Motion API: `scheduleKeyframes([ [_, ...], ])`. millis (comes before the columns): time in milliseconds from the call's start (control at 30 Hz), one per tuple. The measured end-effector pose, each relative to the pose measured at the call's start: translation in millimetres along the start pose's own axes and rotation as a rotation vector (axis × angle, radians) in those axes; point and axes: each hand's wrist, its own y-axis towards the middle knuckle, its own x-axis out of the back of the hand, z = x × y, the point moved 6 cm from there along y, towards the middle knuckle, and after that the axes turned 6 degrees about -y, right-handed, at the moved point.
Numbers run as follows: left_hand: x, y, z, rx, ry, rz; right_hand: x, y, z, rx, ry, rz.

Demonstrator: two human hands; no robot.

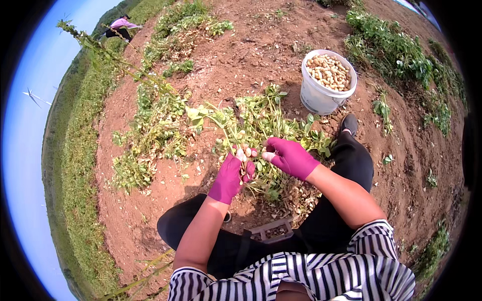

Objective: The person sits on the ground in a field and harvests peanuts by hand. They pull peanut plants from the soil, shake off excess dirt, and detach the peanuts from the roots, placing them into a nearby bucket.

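Observation:
My left hand point(232, 174), in a magenta glove with a pale thumb tip, grips an uprooted peanut plant point(223, 128) by its stems. Several peanut pods point(247, 152) hang from the roots around its fingers. Just right of those pods is my right hand point(289, 156), gloved alike, thumb and fingers curled close to each other. Whether a pod sits between its fingertips is too small to tell. Beneath both hands lies a heap of pulled peanut plants point(271, 120), green leaves mixed with yellowing ones. Beyond my right hand stands a white plastic bucket point(320, 98) of loose peanuts point(328, 72).
My right shoe point(349, 123) rests just below the bucket. A low seat frame point(273, 228) shows between my legs. More plant piles lie at left point(162, 128) and upper right point(395, 52). Far off, a person point(120, 28) bends over. Tall weed stalks point(113, 56) rise at left.

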Motion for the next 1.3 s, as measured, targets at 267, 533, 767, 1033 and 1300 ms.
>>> scheduleKeyframes([
  [267, 13.1, -2.6, -4.9, 0.13, 0.221, 0.045, -31.5, 6.6, 7.7, 0.129, 0.461, 0.01],
  [533, 28.3, 9.9, 19.3, 0.134, 0.371, 0.008, -51.6, 17.6, -5.1, -0.06, 0.743, 0.098],
  [767, 36.0, 5.2, 23.5, 0.203, 0.146, -0.137, -64.1, 30.1, -17.1, -0.093, 0.474, 0.079],
  [1033, 18.6, -1.5, 9.4, -0.064, 0.339, -0.165, -50.5, 17.5, -4.9, -0.045, 0.466, -0.062],
  [1300, 20.7, 1.0, 17.8, 0.037, 0.081, -0.172, -36.1, 19.8, -0.2, -0.043, 0.352, -0.074],
])
